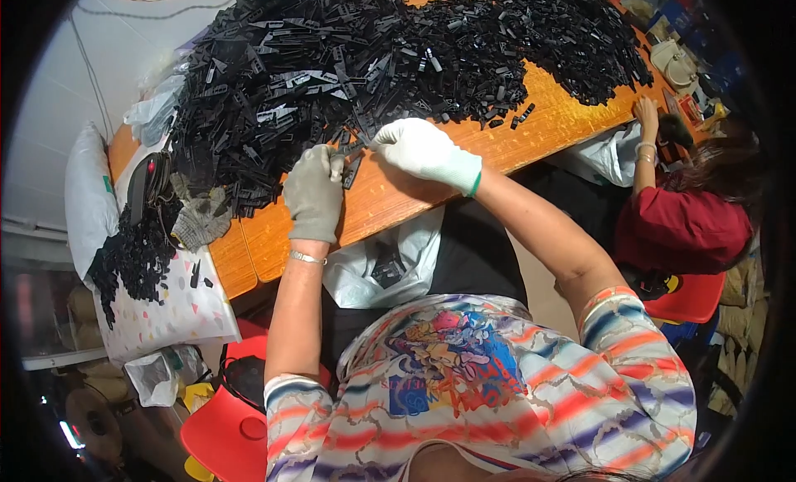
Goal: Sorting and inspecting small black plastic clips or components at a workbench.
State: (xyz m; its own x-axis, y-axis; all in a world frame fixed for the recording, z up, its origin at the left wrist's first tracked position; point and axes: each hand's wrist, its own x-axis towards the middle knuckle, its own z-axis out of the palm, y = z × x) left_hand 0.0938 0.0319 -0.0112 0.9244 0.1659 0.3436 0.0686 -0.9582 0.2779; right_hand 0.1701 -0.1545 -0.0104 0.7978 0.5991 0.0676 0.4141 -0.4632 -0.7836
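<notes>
A large heap of small black plastic parts (332, 75) covers the far side of the wooden table (373, 208). At the heap's near edge my left hand (313, 196), in a grey glove, is closed with thumb and fingers pinched on a black plastic part (352, 171) that sticks out to its right. Just to the right, my right hand (423, 153), in a white glove, is also closed. Its fingertips point left toward the part and the heap; what they pinch, if anything, is too small to make out.
An open white plastic bag (385, 262) with dark parts inside hangs below the table edge, before my lap. At left, a smaller heap (137, 254) lies beside a knitted glove (203, 216). On the right sits a co-worker in a red top (684, 229), one hand on the table.
</notes>
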